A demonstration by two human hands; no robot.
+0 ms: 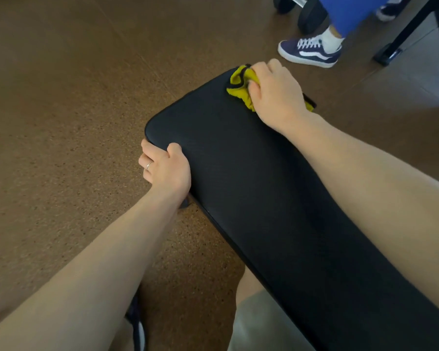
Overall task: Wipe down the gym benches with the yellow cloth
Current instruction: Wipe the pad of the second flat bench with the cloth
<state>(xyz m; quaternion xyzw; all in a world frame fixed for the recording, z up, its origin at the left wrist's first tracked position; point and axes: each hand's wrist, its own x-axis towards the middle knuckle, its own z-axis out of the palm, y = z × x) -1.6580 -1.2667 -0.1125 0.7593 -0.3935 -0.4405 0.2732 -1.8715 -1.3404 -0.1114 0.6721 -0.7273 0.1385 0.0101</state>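
head cam | right hand (274, 92) bunching yellow cloth (238, 84) at bench (251, 173) far corner | left hand (165, 168) gripping near edge | probably mid-wipe, clean parts impossible to tell, other benches unseen

One black padded bench (251, 173). One yellow cloth (238, 84), bunched under the right hand (276, 93). Two hands: right, plus left hand (166, 168) on the near edge. One ring (148, 165) on the left hand. One blue sneaker (311, 51) beyond the right hand. Two dark weight discs (311, 15) further off.
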